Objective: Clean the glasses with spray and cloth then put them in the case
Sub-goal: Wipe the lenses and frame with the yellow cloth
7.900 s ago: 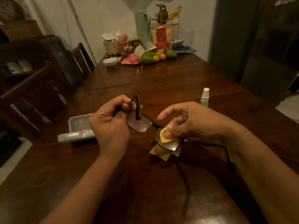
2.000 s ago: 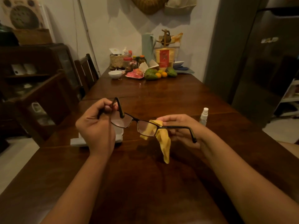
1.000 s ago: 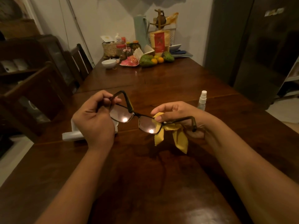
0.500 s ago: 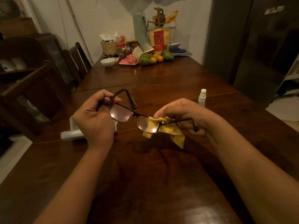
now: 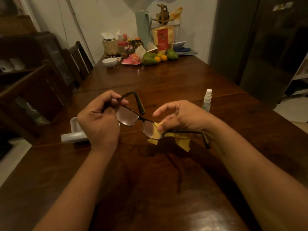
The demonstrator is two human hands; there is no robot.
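Holding the black-framed glasses point(image 5: 127, 117) in the air above the dark wooden table point(image 5: 166, 77), the person has one hand at each side of them. The left hand point(image 5: 100, 121) has its fingers curled and pinches the frame at the outer corner of the left lens, where the temple begins. This temple is folded out and points away from the person. The right hand point(image 5: 182, 116) pinches the yellow cleaning cloth point(image 5: 182, 141) against the right lens between thumb and fingers, while its index finger is stretched out. The loose ends of the cloth hang down under the right temple, which runs beside the wrist. The grey glasses case point(image 5: 74, 131) lies open on the table behind the left hand and is partly hidden by it. The small spray bottle point(image 5: 207, 100) stands upright on the table just beyond the right hand, apart from it. At the far end of the table, near the wall, are a white bowl point(image 5: 109, 61), green fruits point(image 5: 148, 58) and small oranges point(image 5: 160, 58).
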